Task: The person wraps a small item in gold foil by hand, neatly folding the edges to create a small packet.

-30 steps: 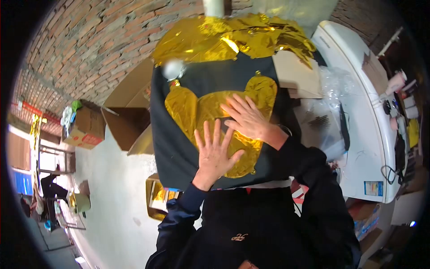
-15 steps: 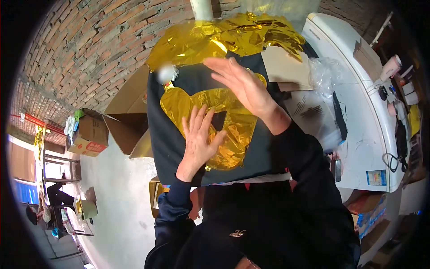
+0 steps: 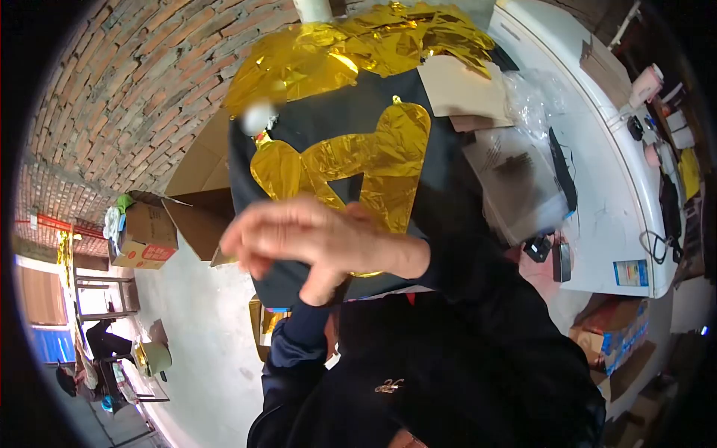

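Note:
A flat gold foil balloon (image 3: 403, 142), uninflated and with an opening through its middle, lies on a black cloth surface (image 3: 351, 108). My right hand (image 3: 317, 237) passes over its lower part and points left, fingers stretched out and slightly blurred, with nothing seen in it. Beneath it is my left hand (image 3: 317, 291); only the part near the wrist shows, and its fingers are hidden. The lower left of the balloon is covered by my hands.
More gold foil sheets (image 3: 299, 63) are heaped at the back. Cardboard (image 3: 467, 89) and clear plastic bags (image 3: 515, 179) lie to the right, beside a white appliance (image 3: 597, 187). An open carton (image 3: 202, 216) stands left, near the brick wall (image 3: 142, 82). A white blurred ball-like thing (image 3: 259, 117) is by the cloth's left edge.
My right hand has swept down and left from above the balloon's upper right, crossing over my left hand. The balloon's upper right lobe is now uncovered. The view has shifted slightly.

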`<act>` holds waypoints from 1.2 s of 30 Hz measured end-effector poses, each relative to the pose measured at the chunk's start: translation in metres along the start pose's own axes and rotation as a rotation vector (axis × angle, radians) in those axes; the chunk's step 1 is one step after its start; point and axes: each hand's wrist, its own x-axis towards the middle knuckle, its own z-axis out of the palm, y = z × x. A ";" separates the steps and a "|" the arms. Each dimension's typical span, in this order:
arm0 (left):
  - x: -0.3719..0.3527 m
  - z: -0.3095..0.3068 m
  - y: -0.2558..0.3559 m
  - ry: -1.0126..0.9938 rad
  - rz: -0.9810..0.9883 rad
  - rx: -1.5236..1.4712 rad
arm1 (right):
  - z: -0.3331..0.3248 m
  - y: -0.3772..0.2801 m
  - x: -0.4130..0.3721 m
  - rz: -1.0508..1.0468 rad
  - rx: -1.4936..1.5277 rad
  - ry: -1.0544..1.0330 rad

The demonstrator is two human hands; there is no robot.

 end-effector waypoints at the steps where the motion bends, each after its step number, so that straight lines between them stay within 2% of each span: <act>1: -0.003 -0.006 0.000 0.014 0.029 -0.108 | 0.007 -0.001 -0.011 0.059 -0.124 -0.021; 3: -0.010 -0.012 0.005 0.056 0.088 -0.326 | 0.012 -0.002 -0.027 0.216 -0.698 -0.052; 4: -0.013 -0.013 0.015 0.087 0.128 -0.429 | 0.007 0.011 -0.033 -0.254 -0.797 0.053; 5: -0.014 -0.015 0.030 0.242 0.101 -0.284 | -0.007 0.017 -0.039 -0.241 -0.769 0.031; 6: -0.016 -0.015 0.047 0.394 0.049 -0.132 | -0.005 -0.005 -0.046 0.053 -0.354 0.097; 7: -0.017 -0.015 0.064 0.536 -0.024 0.008 | -0.013 -0.021 -0.052 0.137 -0.129 0.147; 8: -0.019 -0.031 0.074 0.491 0.014 -0.044 | -0.026 -0.031 -0.056 0.184 -0.219 0.222; 9: -0.023 -0.045 0.084 0.440 0.052 -0.095 | -0.039 -0.026 -0.064 0.135 -0.192 0.340; 11: -0.033 -0.087 0.107 0.553 0.080 0.026 | -0.063 -0.038 -0.078 0.153 -0.426 0.463; 12: -0.045 -0.118 0.115 0.576 0.134 0.100 | -0.063 -0.055 -0.080 0.242 -0.550 0.501; 15: -0.100 -0.214 0.112 0.645 0.256 0.170 | -0.094 -0.056 -0.090 0.334 -0.537 0.567; 17: -0.135 -0.270 0.085 0.811 -0.052 0.359 | -0.112 -0.060 -0.086 0.331 -0.597 0.536; 18: -0.158 -0.310 0.063 0.864 -0.232 0.629 | -0.121 -0.060 -0.084 0.335 -0.626 0.522; 19: -0.193 -0.349 0.034 0.775 -0.438 1.425 | -0.133 -0.057 -0.080 0.314 -0.677 0.504; 20: -0.228 -0.373 0.007 0.704 -0.599 2.087 | -0.150 -0.051 -0.074 0.286 -0.733 0.491; 21: -0.253 -0.388 -0.005 0.732 -0.622 2.384 | -0.169 -0.044 -0.069 0.261 -0.789 0.480; 23: -0.250 -0.409 0.014 0.873 -0.475 1.998 | -0.207 -0.029 -0.049 0.171 -1.049 0.472; 24: -0.256 -0.423 0.021 0.787 -0.505 1.978 | -0.218 -0.024 -0.035 0.135 -1.173 0.487; 25: -0.247 -0.406 0.047 0.668 -0.605 1.922 | -0.232 -0.018 -0.021 0.096 -1.296 0.498; 27: -0.204 -0.366 0.086 0.964 -1.002 1.469 | -0.264 -0.004 0.008 0.042 -1.498 0.378; 30: -0.188 -0.367 0.097 1.059 -0.904 1.498 | -0.299 0.019 0.051 0.012 -1.758 0.199; 33: -0.170 -0.366 0.092 0.926 -0.527 1.855 | -0.325 0.037 0.079 0.041 -1.984 0.089; 35: -0.148 -0.371 0.091 0.846 -0.315 1.889 | -0.350 0.050 0.090 -0.016 -2.088 0.098; 36: -0.131 -0.366 0.095 0.833 -0.238 1.817 | -0.358 0.051 0.093 0.044 -2.098 0.073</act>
